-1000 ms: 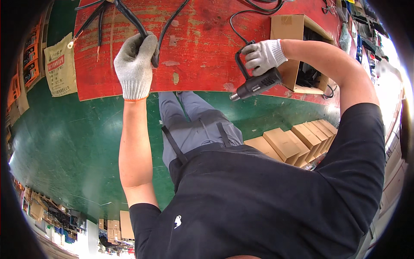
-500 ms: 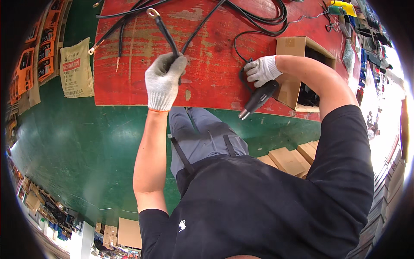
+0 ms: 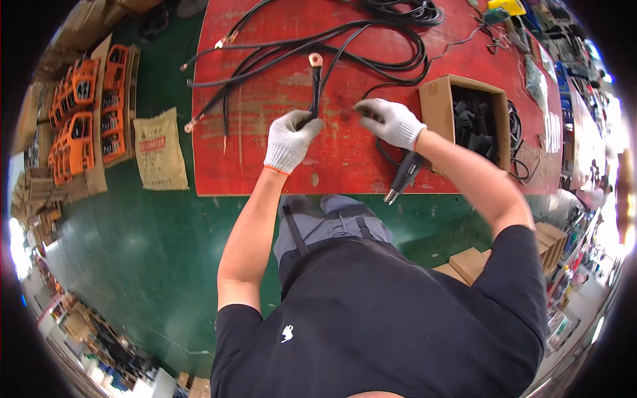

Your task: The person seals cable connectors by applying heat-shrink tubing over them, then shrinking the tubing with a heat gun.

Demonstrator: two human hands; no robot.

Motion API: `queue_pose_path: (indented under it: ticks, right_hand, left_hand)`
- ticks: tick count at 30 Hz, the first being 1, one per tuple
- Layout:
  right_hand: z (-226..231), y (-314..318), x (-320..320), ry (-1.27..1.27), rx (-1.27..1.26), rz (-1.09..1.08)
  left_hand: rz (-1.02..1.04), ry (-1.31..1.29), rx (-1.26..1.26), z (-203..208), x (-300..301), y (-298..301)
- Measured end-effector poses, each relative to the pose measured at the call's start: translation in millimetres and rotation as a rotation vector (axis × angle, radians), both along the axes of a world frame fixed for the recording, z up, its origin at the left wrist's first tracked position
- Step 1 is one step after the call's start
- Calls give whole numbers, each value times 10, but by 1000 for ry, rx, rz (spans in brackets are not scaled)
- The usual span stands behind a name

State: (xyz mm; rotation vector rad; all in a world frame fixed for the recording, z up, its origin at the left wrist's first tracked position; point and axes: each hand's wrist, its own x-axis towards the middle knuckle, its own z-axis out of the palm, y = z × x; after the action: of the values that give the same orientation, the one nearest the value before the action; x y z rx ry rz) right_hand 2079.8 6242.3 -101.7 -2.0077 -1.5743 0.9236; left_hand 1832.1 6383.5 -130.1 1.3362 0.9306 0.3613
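Note:
My left hand (image 3: 292, 140), in a white knitted glove, is closed round a black cable (image 3: 316, 89). The cable stands up out of the fist and ends in a copper ring lug (image 3: 316, 60). To its right my gloved right hand (image 3: 393, 123) hovers over the table, fingers loosely apart and nothing visible in them. A black heat gun (image 3: 407, 174) lies by the table's front edge, just below that wrist, its metal nozzle sticking out past the edge. Part of its handle is hidden by my right forearm.
The red table (image 3: 252, 159) has worn paint. More black cables (image 3: 391, 60) coil across its back. A cardboard box (image 3: 434, 103) with black pieces stands at the right. A sack (image 3: 161, 152) and orange tool cases (image 3: 81, 149) are on the left.
My right hand has let go of the heat gun and moved left, toward the cable. The left hand still holds the cable. The view has shifted, showing more of the table.

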Motion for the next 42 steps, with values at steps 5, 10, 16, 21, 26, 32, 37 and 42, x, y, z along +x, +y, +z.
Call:
queue_pose_path:
  ticks: [5, 10, 16, 21, 26, 32, 37, 42]
  right_hand:
    - [98, 178, -608, 740, 69, -535]
    - [33, 430, -1019, 906, 153, -828]
    - [-92, 633, -1175, 1005, 274, -1046]
    - [-87, 736, -1129, 1052, 258, -1061]
    - [-114, 928, -941, 1067, 204, -977]
    - [-123, 1235, -760, 1112, 73, -803]
    - [-82, 1526, -811, 1154, 182, -692]
    - [-71, 1714, -875, 1081, 85, -710]
  left_hand:
    - [-267, 104, 456, 94, 148, 139]
    - [-413, 131, 929, 254, 217, 327]
    - [-516, 79, 892, 213, 262, 535]
    - [-473, 21, 474, 111, 263, 649]
    - [-436, -5, -149, 19, 271, 938]
    - [-332, -185, -606, -76, 148, 1156]
    - [-297, -569, -1102, -280, 97, 1265]
    - [-206, -708, -1295, -432, 64, 1281]
